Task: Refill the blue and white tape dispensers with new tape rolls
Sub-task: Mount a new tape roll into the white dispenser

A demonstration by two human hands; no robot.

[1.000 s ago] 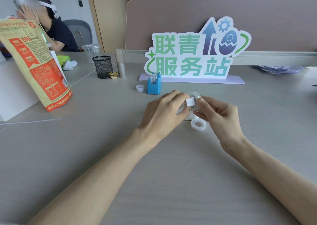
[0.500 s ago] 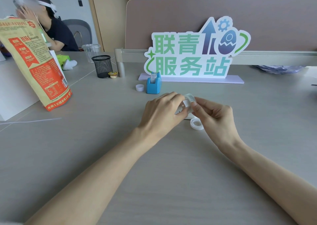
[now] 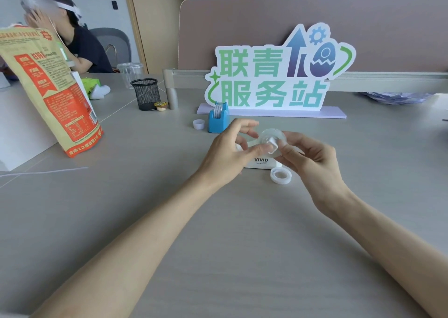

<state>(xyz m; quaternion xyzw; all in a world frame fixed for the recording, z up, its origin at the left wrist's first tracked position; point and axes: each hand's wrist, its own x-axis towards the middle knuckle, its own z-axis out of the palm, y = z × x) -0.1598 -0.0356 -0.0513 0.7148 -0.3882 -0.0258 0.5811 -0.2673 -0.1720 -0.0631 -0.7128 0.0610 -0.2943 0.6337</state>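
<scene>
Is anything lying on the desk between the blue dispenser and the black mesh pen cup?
Yes, in the head view: a small white cap beside the blue dispenser, and a small yellow-lidded cup by the mesh cup.

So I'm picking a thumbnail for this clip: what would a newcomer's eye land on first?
Probably the big green-lettered sign standing at the back of the desk. Next, the two hands at centre, the right hand holding a clear tape roll and the left hand touching it, above a white dispenser. The orange bag stands far left.
</scene>
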